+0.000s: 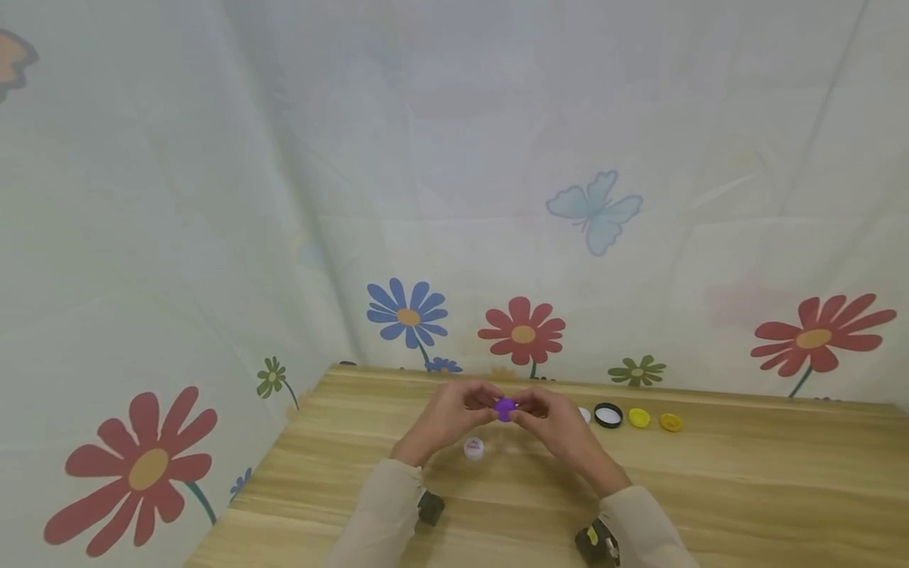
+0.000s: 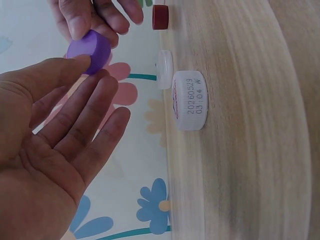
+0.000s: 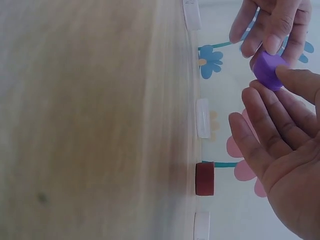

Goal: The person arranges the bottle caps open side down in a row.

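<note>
A purple bottle cap point(image 1: 505, 409) is held above the table between both hands. My left hand point(image 1: 450, 412) pinches one side with thumb and fingertips. My right hand point(image 1: 557, 422) pinches the opposite side the same way. In the left wrist view the purple cap point(image 2: 95, 50) shows a flat face and a smooth rim. Below the hands, a white bottle cap point(image 1: 473, 449) lies on the wooden table, apart from both; the left wrist view shows black printed digits on the side of this white cap point(image 2: 191, 100).
Right of the hands stand a partly hidden white cap point(image 1: 585, 415), a black-rimmed lid point(image 1: 608, 415), a yellow cap point(image 1: 639, 418) and an orange-yellow cap point(image 1: 671, 423). Wrist views also show a dark red cap point(image 3: 205, 179) and a translucent cap point(image 2: 164, 69). A flowered curtain point(image 1: 454, 197) hangs behind the table.
</note>
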Motion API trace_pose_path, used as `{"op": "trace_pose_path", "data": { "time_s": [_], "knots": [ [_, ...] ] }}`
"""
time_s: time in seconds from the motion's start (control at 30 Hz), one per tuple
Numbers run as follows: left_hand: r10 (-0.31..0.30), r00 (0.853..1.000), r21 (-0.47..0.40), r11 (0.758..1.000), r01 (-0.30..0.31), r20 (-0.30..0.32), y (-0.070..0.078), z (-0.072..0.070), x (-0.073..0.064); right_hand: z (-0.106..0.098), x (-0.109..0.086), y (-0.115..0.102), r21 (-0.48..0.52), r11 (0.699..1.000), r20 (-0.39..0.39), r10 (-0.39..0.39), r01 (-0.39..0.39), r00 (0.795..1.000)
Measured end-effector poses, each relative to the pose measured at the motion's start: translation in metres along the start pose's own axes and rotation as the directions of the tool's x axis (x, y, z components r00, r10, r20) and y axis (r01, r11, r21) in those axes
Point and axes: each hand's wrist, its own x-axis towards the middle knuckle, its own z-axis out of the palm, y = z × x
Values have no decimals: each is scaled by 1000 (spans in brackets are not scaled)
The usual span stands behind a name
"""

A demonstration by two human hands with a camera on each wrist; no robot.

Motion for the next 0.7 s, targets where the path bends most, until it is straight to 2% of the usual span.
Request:
{"op": "trace_pose_path", "data": {
  "time_s": [0.2, 0.53, 0.7],
  "knots": [
    [-28, 999, 23, 999, 28, 16, 1, 1, -1, 0, -2, -1, 18, 999, -15, 30, -29, 999],
    [-33, 999, -8, 999, 34, 41, 2, 3, -2, -1, -3, 3, 24, 1000, 11, 14, -14, 1000],
    [-36, 998, 5, 999, 35, 46, 4, 4, -3, -1, -5, 3, 32, 999, 13, -1, 1, 1000]
  ]
}}
